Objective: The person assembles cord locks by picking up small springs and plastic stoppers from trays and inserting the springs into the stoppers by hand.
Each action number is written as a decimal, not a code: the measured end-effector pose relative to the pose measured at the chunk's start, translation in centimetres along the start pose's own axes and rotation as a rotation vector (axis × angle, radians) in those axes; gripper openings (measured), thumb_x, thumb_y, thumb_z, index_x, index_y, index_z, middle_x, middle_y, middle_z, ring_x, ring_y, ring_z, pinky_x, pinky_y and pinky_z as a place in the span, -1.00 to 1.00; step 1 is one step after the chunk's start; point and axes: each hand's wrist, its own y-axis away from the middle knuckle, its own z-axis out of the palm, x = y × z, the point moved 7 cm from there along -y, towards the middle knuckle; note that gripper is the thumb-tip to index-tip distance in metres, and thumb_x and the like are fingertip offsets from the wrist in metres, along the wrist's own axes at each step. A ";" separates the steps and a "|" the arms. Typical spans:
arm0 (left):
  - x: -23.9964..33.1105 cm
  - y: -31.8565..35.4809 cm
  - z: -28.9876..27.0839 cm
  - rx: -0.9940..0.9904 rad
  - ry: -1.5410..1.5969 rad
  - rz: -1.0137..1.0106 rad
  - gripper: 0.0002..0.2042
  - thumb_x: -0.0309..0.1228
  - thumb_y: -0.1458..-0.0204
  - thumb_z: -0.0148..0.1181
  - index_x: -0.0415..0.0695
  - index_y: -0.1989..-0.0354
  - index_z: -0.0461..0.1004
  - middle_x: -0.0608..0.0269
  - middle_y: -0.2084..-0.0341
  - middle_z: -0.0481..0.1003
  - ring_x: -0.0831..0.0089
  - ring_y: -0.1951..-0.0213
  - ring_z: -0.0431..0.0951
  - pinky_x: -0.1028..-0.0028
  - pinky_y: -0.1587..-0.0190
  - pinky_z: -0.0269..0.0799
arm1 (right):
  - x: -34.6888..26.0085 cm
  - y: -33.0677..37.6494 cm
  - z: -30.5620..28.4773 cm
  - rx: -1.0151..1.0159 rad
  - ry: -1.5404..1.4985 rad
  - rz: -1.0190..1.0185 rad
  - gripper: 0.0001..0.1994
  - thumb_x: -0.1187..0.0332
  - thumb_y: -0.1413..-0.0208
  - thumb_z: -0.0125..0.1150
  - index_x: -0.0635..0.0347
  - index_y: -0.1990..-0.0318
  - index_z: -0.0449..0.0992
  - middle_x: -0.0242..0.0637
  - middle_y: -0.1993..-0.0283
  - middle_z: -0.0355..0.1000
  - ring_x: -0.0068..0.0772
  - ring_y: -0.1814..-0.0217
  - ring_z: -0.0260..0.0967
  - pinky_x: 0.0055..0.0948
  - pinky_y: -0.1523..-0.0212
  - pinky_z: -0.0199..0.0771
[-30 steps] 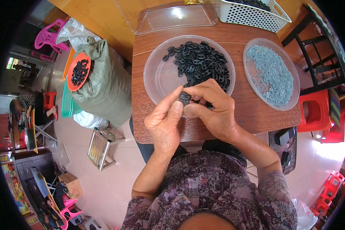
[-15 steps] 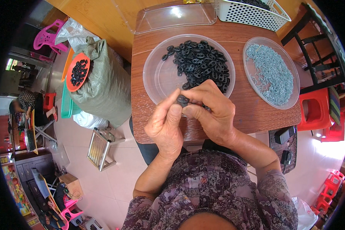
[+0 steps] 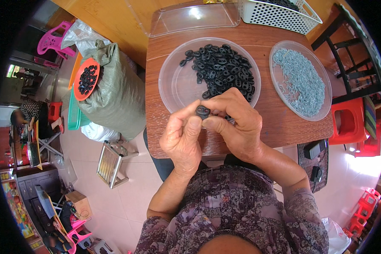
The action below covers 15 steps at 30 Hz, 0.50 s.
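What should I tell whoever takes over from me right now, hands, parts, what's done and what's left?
Left hand: thumb and fingers pinch one black two-hole plastic piece over the table's near edge.
Right hand: grips the same piece from the other side.
Parts: a heap of black pieces fills the clear round tray just beyond the hands; small grey pins lie in the clear tray on the right.
Done: one piece picked out and held; whether a pin is in it cannot be seen.
Left: the heap of black pieces, by the look of it.
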 end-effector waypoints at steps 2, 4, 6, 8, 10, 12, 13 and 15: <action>-0.2 0.0 -0.1 0.030 0.015 -0.019 -0.67 -0.43 -0.02 0.17 -0.41 0.11 0.40 0.14 0.23 0.47 0.55 0.22 0.43 0.58 0.10 0.32 | -0.2 -0.1 0.0 -0.005 0.018 -0.042 -0.73 0.56 0.28 0.28 0.26 0.30 0.49 -0.29 0.44 0.38 -0.36 0.40 0.25 -0.45 0.37 0.29; -0.2 -0.1 -0.2 0.007 -0.010 -0.011 -0.67 -0.43 -0.02 0.17 -0.41 0.10 0.39 0.14 0.22 0.47 0.55 0.22 0.42 0.58 0.10 0.32 | -0.2 -0.1 0.0 0.008 0.002 -0.054 -0.73 0.55 0.29 0.29 0.26 0.31 0.49 -0.29 0.46 0.38 -0.35 0.43 0.25 -0.45 0.37 0.28; -0.1 -0.1 -0.2 -0.015 -0.036 -0.002 -0.66 -0.43 -0.01 0.18 -0.42 0.09 0.39 0.13 0.21 0.47 0.56 0.22 0.42 0.58 0.10 0.32 | -0.2 0.0 0.0 0.008 0.013 -0.062 -0.73 0.56 0.30 0.29 0.26 0.31 0.49 -0.29 0.45 0.38 -0.34 0.42 0.25 -0.44 0.37 0.28; 0.1 -0.1 -0.3 -0.018 -0.105 0.036 -0.65 -0.41 -0.01 0.19 -0.41 0.10 0.39 0.15 0.22 0.47 0.56 0.23 0.41 0.58 0.11 0.31 | -0.1 0.1 0.2 0.007 0.023 -0.068 -0.72 0.56 0.31 0.29 0.27 0.31 0.49 -0.29 0.45 0.38 -0.33 0.42 0.25 -0.44 0.37 0.28; -0.1 0.1 -0.4 0.019 -0.099 0.052 -0.66 -0.40 -0.01 0.19 -0.41 0.13 0.40 0.16 0.24 0.47 0.57 0.24 0.41 0.58 0.12 0.31 | -0.3 0.1 0.3 0.038 0.011 -0.123 -0.72 0.57 0.32 0.28 0.28 0.31 0.49 -0.29 0.46 0.38 -0.32 0.42 0.25 -0.43 0.37 0.29; -0.2 0.3 -0.4 0.053 -0.087 0.072 -0.67 -0.39 -0.01 0.20 -0.41 0.15 0.41 0.17 0.25 0.47 0.57 0.25 0.41 0.58 0.13 0.31 | -0.2 0.1 0.4 0.043 0.010 -0.135 -0.72 0.57 0.32 0.27 0.28 0.32 0.48 -0.28 0.46 0.38 -0.31 0.42 0.25 -0.42 0.37 0.29; -0.2 0.3 -0.4 0.060 -0.082 0.084 -0.68 -0.38 -0.01 0.19 -0.41 0.16 0.40 0.18 0.28 0.46 0.58 0.27 0.41 0.58 0.13 0.32 | -0.2 0.2 0.4 0.041 0.013 -0.144 -0.72 0.57 0.32 0.27 0.29 0.32 0.48 -0.28 0.46 0.38 -0.30 0.41 0.26 -0.41 0.37 0.30; -0.3 0.4 -0.5 0.071 -0.077 0.097 -0.68 -0.38 -0.01 0.19 -0.40 0.18 0.40 0.20 0.30 0.46 0.58 0.28 0.40 0.58 0.13 0.32 | -0.1 0.2 0.4 0.016 0.031 -0.149 -0.72 0.58 0.28 0.26 0.32 0.28 0.49 -0.27 0.42 0.40 -0.34 0.39 0.26 -0.45 0.36 0.30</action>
